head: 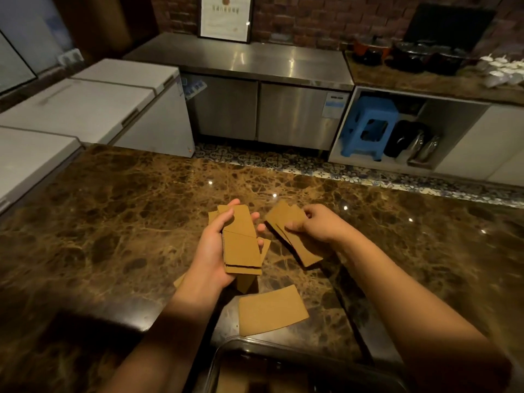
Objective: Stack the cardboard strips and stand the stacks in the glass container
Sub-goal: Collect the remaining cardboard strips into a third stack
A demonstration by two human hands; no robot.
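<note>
Your left hand (211, 251) cradles a stack of cardboard strips (241, 242), fingers curled round it, above the marble counter (113, 211). Your right hand (314, 224) pinches a second stack (292, 231). One loose strip (272, 310) lies beside the glass container (226, 353) at the near edge.

left hand (211, 251): bare, no rings | right hand (317, 224): bare | forearms: bare, no sleeves visible
</note>
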